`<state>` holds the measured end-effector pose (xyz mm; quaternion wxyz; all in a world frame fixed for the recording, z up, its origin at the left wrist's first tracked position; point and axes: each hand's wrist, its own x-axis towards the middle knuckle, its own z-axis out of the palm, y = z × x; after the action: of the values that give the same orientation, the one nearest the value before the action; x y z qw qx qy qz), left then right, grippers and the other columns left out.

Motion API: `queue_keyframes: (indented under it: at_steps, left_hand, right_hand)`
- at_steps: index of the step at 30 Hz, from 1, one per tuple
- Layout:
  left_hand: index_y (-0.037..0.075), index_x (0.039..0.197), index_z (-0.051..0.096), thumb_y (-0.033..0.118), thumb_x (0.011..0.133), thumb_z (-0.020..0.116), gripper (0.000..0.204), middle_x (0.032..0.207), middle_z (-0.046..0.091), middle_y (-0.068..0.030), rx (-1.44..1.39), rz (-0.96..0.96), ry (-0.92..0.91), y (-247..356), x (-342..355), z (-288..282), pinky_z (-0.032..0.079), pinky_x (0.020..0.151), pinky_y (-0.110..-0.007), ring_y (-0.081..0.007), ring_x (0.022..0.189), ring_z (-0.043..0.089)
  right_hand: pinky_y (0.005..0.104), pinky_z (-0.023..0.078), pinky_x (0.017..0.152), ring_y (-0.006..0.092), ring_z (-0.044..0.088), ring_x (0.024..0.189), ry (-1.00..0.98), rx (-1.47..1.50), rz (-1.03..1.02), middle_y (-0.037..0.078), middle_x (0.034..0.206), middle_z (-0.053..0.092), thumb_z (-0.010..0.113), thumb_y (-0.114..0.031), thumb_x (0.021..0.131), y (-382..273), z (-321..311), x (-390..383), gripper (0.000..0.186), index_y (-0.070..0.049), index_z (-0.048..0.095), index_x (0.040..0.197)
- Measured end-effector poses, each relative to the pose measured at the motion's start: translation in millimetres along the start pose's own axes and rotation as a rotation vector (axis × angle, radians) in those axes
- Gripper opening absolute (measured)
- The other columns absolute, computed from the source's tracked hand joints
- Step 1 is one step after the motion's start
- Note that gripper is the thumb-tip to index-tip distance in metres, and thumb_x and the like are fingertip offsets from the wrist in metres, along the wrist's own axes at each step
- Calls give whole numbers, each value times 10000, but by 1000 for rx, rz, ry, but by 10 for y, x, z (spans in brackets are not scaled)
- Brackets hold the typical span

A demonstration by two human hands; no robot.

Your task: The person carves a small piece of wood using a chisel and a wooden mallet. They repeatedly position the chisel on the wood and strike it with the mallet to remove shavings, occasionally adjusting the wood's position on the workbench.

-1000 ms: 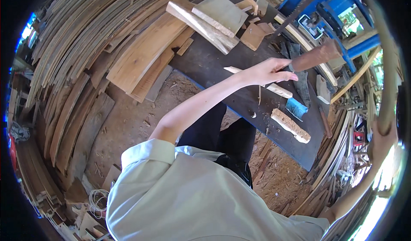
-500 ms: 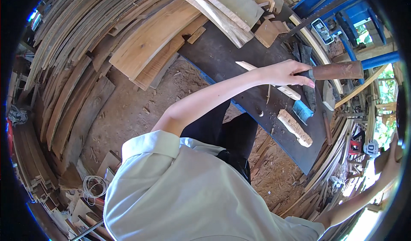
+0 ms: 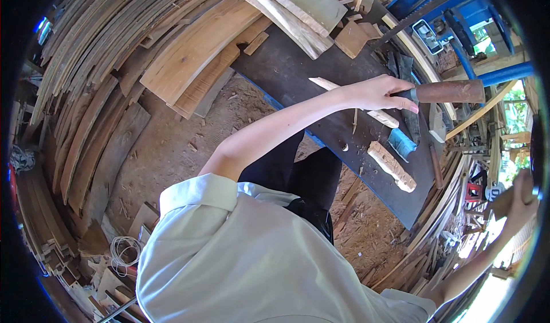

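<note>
My left hand [image 3: 381,92] reaches over the dark tabletop [image 3: 286,59], its fingers closed round the dark neck of a tool with a thick brown cylindrical handle [image 3: 450,91]. The handle points right, towards a blue bar [image 3: 504,74]. Beneath my left forearm and hand lies a pale, pointed wooden stick [image 3: 385,118], partly covered. Nearby are a crumpled blue piece [image 3: 403,143] and a rough-carved length of pale wood [image 3: 392,166]. At the far right rim, my right hand [image 3: 522,202] is closed round a brown, wooden-looking piece [image 3: 503,204]; the picture's edge cuts off the rest.
Thick boards [image 3: 200,48] and a pale slab [image 3: 309,5] lie on and beside the table's far end. A saw blade [image 3: 427,12] and a phone [image 3: 428,36] are at the upper right. Stacked planks [image 3: 97,53] fill the left; shavings litter the dirt floor [image 3: 189,139].
The whole view has shifted slightly. My right hand and the brown piece in it have shifted a little at the right rim. My left hand keeps its hold on the brown-handled tool.
</note>
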<state>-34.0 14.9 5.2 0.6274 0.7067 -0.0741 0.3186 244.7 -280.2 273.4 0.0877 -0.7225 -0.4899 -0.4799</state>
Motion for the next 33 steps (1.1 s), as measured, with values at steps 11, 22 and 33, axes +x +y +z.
queue_keyframes:
  at_steps: [11,22,33]
  left_hand:
    - [12,1194,572,279,921,606,384,944,653,-37,4,-17,4,37,-8,-1,436,824,-253,-60,847,517]
    - [24,1210,567,272,911,616,391,1008,670,-62,54,-36,-27,26,8,10,449,816,-270,-66,893,540]
    - [33,1183,583,302,912,616,383,880,618,8,29,-13,16,0,14,-36,427,721,-246,-49,790,480]
  right_hand:
    - [361,428,886,259,577,949,-141,106,236,218,1034,608,785,-275,721,-167,-179,12,630,96,535,1165]
    - [317,473,780,169,574,834,-269,229,217,128,1033,612,721,-150,784,-600,-60,-209,560,16,499,1271]
    - [346,432,883,237,593,923,-485,286,205,161,1036,631,744,-231,759,-913,-178,-190,603,37,513,1248]
